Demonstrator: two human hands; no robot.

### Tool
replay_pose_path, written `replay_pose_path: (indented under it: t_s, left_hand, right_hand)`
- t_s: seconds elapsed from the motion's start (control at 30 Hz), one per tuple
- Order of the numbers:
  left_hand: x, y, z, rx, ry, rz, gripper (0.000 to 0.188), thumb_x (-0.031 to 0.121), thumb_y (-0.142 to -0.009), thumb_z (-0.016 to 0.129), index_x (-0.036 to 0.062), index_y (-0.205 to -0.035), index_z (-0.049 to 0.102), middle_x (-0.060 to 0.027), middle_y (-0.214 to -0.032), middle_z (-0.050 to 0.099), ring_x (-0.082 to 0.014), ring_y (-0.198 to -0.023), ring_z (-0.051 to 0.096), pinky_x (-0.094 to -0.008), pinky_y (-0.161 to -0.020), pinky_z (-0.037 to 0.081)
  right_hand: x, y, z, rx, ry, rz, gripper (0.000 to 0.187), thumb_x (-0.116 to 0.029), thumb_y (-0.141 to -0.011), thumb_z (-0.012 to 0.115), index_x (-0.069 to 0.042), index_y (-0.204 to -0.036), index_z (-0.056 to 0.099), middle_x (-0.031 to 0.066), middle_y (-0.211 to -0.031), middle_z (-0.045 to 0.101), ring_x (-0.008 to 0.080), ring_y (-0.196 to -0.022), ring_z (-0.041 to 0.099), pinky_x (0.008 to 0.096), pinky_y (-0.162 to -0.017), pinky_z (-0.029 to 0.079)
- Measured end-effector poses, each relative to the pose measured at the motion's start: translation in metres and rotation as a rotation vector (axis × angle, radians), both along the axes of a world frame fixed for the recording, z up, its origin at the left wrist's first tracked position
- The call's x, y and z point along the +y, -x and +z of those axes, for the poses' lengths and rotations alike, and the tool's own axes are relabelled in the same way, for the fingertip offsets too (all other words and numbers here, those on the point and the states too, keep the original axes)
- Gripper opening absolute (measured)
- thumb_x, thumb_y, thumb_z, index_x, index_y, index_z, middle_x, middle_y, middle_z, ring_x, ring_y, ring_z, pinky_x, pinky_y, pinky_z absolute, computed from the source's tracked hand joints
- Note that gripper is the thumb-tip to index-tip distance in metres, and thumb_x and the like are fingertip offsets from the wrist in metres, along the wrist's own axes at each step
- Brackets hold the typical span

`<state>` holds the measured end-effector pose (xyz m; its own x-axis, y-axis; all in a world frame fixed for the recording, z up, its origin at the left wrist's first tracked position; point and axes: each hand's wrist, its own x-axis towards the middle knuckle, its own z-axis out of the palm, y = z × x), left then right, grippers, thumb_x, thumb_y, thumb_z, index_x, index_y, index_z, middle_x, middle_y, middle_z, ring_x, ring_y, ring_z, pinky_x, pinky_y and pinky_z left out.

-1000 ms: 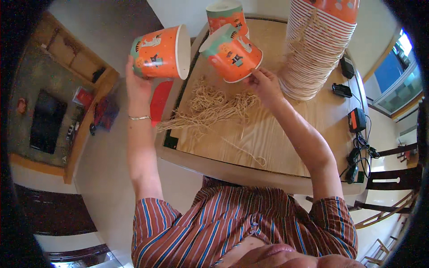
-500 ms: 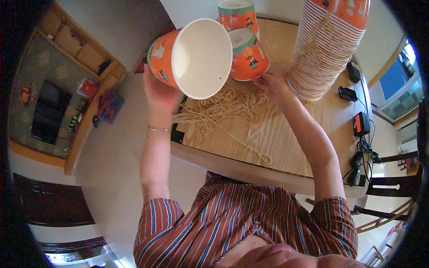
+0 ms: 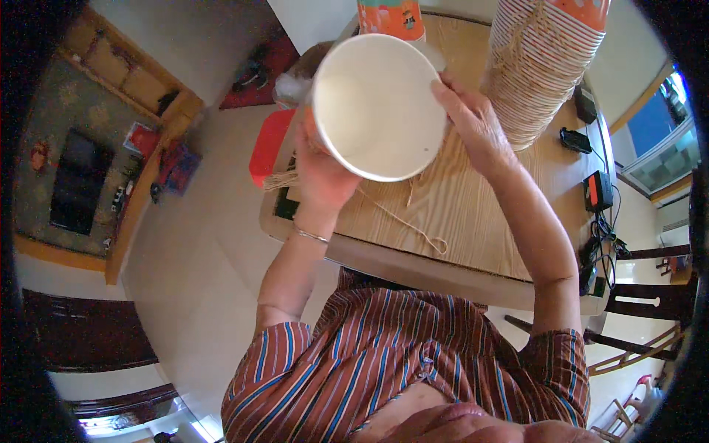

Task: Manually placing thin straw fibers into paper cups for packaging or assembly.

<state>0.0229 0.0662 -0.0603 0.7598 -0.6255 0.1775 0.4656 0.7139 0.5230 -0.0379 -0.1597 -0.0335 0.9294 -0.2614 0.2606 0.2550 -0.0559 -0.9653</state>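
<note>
A large paper bucket, white inside with an orange printed outside, is held up over the table, its open mouth facing me. My left hand is closed around its lower left side. At the right rim, my right hand grips the edge with its thumb and fingers. Behind it an orange and green paper bucket stands upside down at the far side. Thin tan strings lie beneath the held bucket, mostly hidden by it; one loose strand curls over the wood.
To the right rises a tall stack of nested paper buckets with tan strings hanging over it. Black adapters and tangled cables lie along the right edge of the wooden table. A dark chair stands beyond that edge.
My left hand has brought the bucket rightward. My right hand has left the upturned bucket near the strings and now holds the raised bucket's rim.
</note>
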Motion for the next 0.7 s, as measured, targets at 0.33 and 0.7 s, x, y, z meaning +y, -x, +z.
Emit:
replay_pose_path:
  t_s: [0.33, 0.7]
  left_hand:
    - [0.000, 0.048, -0.077, -0.093, -0.760, -0.006, 0.030, 0.026, -0.097, 0.053, 0.0059, -0.118, 0.058, -0.0135, -0.118, 0.063, -0.0264, -0.106, 0.062, -0.0419, -0.092, 0.052]
    - [0.021, 0.056, -0.034, -1.439, -1.215, 0.073, 0.017, 0.011, -0.081, 0.069, 0.0048, -0.096, 0.066, -0.0086, -0.092, 0.061, -0.0248, -0.090, 0.058, -0.0354, -0.085, 0.046]
  right_hand:
    - [-0.123, 0.043, -0.004, 0.240, 0.498, 0.080, 0.028, -0.022, -0.094, 0.058, -0.003, -0.114, 0.062, 0.0022, -0.097, 0.065, 0.0091, -0.088, 0.059, 0.0271, -0.079, 0.048]
    - [-0.119, 0.072, -0.026, 0.342, 0.834, 0.061, 0.033, -0.024, -0.092, 0.058, -0.001, -0.117, 0.062, 0.0156, -0.101, 0.068, 0.0257, -0.096, 0.064, 0.0359, -0.086, 0.050]
